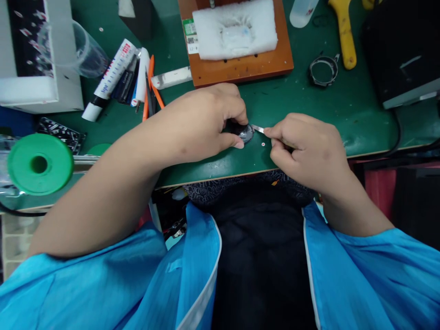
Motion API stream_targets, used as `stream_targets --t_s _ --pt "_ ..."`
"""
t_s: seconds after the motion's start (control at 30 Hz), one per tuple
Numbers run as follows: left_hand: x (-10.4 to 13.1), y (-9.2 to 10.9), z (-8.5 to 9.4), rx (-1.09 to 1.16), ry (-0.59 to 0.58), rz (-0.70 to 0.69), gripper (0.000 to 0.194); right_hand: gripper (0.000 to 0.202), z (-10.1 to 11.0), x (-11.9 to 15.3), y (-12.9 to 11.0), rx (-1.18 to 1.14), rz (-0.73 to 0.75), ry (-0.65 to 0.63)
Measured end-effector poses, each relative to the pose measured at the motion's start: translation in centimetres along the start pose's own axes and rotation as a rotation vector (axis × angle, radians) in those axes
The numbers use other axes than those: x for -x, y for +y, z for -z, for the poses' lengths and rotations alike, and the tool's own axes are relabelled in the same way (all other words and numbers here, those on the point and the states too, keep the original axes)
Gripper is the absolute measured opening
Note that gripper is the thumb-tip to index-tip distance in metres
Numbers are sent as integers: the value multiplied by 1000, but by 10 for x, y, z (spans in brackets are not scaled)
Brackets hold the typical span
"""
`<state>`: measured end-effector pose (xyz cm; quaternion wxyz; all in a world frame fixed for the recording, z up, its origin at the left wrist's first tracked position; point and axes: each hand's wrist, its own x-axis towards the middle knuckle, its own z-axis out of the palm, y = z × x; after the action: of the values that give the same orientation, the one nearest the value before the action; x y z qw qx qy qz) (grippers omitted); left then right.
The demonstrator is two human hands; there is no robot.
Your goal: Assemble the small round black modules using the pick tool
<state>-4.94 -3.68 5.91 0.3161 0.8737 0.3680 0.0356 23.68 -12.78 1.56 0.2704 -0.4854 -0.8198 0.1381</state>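
The left hand point(209, 117) grips a dark disc point(246, 134); the right hand point(307, 149) pinches a blade point(258, 129), tip at the disc's edge, seemingly calling for steady, light control.

Green bench point(292, 98): moderate, even light
White foam point(237, 30): brightest area
Black shirt point(257, 256): dark, detail lost
Blue sleeves point(96, 279): stretched at edges

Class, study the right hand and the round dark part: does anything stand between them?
Only the thin metal tool in the right hand spans the gap, its tip at the rim of the round dark part in the left hand. A small pale dot lies just nearer the person.
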Motion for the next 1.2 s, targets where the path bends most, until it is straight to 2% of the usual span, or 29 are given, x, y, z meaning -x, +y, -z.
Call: stream_targets --t_s 0.97,1.1,1.2 --pt "-3 2 0 -4 -16 34 21 22 2 -2 1 -22 -3 -13" --pt "-3 0 0 4 -3 12 22 22 1 -2 2 -129 60 46" --pt "-2 0 -1 2 -2 1 20 24 2 -1 3 -71 57 29"
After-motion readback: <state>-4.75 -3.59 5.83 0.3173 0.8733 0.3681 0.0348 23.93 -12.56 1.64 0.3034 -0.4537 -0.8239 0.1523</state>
